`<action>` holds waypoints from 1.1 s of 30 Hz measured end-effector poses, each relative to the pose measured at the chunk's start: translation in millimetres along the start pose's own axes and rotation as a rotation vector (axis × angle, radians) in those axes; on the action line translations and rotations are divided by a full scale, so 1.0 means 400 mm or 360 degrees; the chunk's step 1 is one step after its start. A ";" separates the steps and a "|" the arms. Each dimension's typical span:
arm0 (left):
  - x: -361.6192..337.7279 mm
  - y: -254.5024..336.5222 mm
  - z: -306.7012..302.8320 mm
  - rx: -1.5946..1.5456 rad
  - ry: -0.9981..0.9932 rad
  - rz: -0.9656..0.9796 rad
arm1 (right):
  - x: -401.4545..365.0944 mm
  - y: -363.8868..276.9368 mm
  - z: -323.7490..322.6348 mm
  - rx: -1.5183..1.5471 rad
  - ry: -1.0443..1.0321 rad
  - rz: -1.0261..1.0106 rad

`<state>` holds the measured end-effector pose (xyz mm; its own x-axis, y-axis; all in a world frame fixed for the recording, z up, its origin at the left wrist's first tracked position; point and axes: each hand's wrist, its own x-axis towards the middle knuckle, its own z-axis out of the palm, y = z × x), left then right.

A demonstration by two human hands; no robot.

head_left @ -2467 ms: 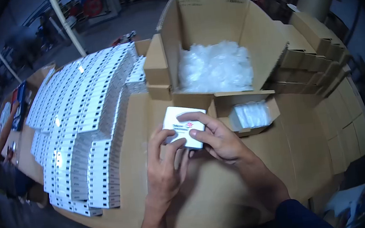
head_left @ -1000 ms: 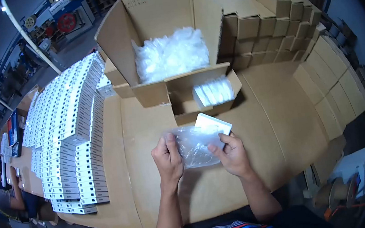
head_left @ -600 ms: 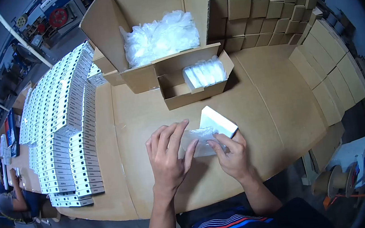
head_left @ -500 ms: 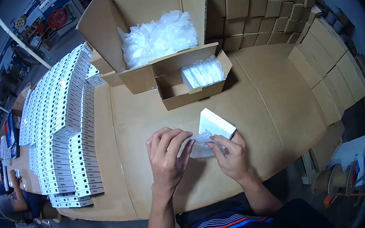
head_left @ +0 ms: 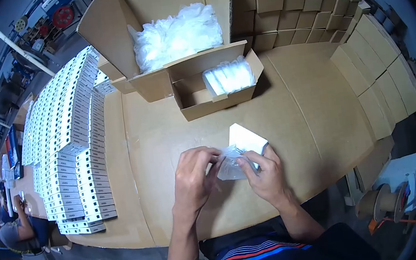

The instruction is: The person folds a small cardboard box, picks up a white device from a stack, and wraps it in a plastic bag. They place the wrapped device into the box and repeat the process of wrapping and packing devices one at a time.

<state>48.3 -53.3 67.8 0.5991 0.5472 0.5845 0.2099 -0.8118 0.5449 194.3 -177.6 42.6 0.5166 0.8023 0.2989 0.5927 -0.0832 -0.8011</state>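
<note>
Over the near part of the cardboard-covered table (head_left: 162,135), my left hand (head_left: 193,178) pinches the edge of a clear plastic bag (head_left: 231,169). My right hand (head_left: 266,177) is closed around a small flat white box (head_left: 246,138), its fingers along the box's right side. The right thumb presses at the bag's mouth, beside the box's lower end. The box tilts away from me, and the bag hangs between both hands with its mouth overlapping the box in this view.
Beyond my hands, an open carton (head_left: 206,110) holds several bagged white boxes (head_left: 230,77). Behind it a larger carton (head_left: 104,34) is heaped with clear plastic bags (head_left: 177,38). White boxes (head_left: 62,131) are stacked at left, brown cartons (head_left: 296,2) at right. A person (head_left: 16,229) sits far left.
The bag's mouth has been spread wider between my hands, and my left hand has shifted slightly right. The whole view has tilted a little, moving the cartons up.
</note>
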 end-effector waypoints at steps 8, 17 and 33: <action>0.023 0.008 0.018 -0.0268 -0.0320 -0.0203 | 0.013 0.019 -0.012 0.0146 -0.0233 -0.0289; 0.018 -0.044 0.041 -0.0410 0.0249 -0.0673 | -0.016 0.044 -0.026 0.0144 -0.0425 0.0028; -0.128 -0.053 0.104 -0.1345 -0.0117 -0.1092 | -0.017 0.073 0.007 0.0318 -0.0163 -0.0010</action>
<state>45.4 -72.6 1.1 0.6079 0.7937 -0.0235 -0.0649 0.0791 0.9948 206.3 -183.8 15.6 0.4419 0.8591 0.2580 0.4560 0.0325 -0.8894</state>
